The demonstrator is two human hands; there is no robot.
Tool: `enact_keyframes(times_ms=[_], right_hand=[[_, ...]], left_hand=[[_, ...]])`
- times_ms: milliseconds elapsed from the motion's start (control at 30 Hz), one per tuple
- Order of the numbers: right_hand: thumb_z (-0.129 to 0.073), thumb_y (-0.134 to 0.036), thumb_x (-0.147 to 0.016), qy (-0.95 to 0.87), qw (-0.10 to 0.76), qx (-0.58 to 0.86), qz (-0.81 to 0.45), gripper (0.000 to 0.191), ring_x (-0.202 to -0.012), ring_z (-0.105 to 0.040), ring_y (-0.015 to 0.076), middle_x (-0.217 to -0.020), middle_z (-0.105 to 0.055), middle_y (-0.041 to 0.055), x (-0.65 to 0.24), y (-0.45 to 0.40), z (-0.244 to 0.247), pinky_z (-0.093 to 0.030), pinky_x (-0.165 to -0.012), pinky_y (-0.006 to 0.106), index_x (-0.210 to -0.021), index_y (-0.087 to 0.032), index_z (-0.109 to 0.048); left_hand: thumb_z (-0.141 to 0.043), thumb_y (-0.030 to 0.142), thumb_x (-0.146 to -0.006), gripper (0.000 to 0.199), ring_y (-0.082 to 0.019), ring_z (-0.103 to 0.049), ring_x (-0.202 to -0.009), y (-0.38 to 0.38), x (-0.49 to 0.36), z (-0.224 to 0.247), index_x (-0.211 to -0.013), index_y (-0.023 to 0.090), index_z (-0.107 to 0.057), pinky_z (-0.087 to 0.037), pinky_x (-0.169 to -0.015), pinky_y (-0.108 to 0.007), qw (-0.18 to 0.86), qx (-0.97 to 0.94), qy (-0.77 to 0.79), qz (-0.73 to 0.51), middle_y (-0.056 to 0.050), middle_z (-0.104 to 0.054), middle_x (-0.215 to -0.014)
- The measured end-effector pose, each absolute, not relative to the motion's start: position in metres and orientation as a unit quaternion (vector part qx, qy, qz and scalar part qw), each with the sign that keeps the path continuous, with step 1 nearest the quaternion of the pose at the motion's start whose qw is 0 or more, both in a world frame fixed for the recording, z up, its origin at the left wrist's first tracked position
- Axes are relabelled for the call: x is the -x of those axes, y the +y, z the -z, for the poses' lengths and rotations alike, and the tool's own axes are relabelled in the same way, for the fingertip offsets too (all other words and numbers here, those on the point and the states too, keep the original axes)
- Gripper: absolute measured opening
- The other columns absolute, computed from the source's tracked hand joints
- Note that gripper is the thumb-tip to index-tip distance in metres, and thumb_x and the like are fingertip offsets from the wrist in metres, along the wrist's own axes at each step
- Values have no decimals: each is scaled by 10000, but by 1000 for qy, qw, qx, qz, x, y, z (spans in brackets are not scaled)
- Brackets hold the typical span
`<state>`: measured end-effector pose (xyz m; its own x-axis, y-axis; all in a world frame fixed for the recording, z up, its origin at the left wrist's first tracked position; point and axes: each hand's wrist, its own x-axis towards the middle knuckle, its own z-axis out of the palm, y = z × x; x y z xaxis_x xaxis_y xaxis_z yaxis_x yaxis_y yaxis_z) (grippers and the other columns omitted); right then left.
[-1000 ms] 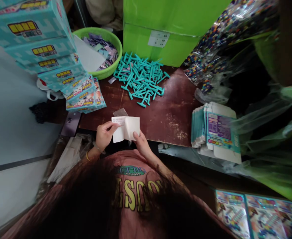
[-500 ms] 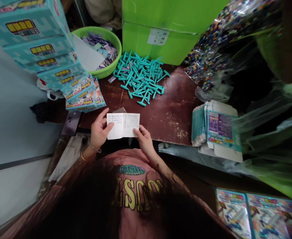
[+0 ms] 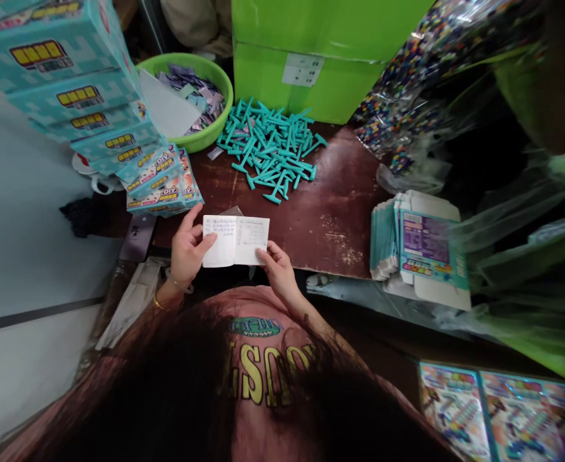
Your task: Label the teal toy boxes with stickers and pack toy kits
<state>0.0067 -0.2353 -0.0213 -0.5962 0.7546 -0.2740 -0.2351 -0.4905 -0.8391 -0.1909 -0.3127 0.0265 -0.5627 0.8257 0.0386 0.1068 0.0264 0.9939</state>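
A small white notebook (image 3: 235,242) lies open between my hands, over the table's near edge, with rows of writing on both pages. My left hand (image 3: 188,245) grips its left page, the thumb on top and the index finger stretched out past the side. At the lower right corner my right hand (image 3: 278,268) pinches the other page between thumb and fingers. Just behind the notebook a small clear plastic piece (image 3: 231,211) partly shows. Farther back on the table is a heap of small turquoise hammer-shaped tools (image 3: 272,144).
Turquoise boxes (image 3: 75,99) are stacked at the left beside a phone (image 3: 138,239). A green basket (image 3: 205,136) of small packets and a green carton (image 3: 306,70) stand behind the brown table (image 3: 311,237). Flattened boxes (image 3: 429,250) and bags of colourful beads (image 3: 402,109) are at the right.
The notebook and my left hand have shifted slightly left, and the left index finger reaches out a little farther. Both hands keep their hold. The view has moved slightly.
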Motion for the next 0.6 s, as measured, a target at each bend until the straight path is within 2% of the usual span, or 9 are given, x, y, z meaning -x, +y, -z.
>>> enact_keyframes(times_ms=[333,600], right_hand=[[-745,-507,-809,-410,298,334,-794,357,-871,-683,193,-1036,-745,26,-9,-235,20,-588,-754,321,-1020,-228,-669],[-745,-467,-823,-401,307,320,-802,320,-862,-685,187,-1041,-746,20,-8,-234,22,-587,-757,315,-1022,-226,-674]], left_hand=[[-741,302,-788,754,-185,-708,-750,-311,188,-32,-1486,207,-471,-571,-612,-262,289,-361,659,-593,-112,-745,-1165],[-716,303,-805,770,-174,-703,-748,-310,189,-29,-1511,213,-425,-555,-607,-241,300,-358,662,-586,-84,-767,-1071]])
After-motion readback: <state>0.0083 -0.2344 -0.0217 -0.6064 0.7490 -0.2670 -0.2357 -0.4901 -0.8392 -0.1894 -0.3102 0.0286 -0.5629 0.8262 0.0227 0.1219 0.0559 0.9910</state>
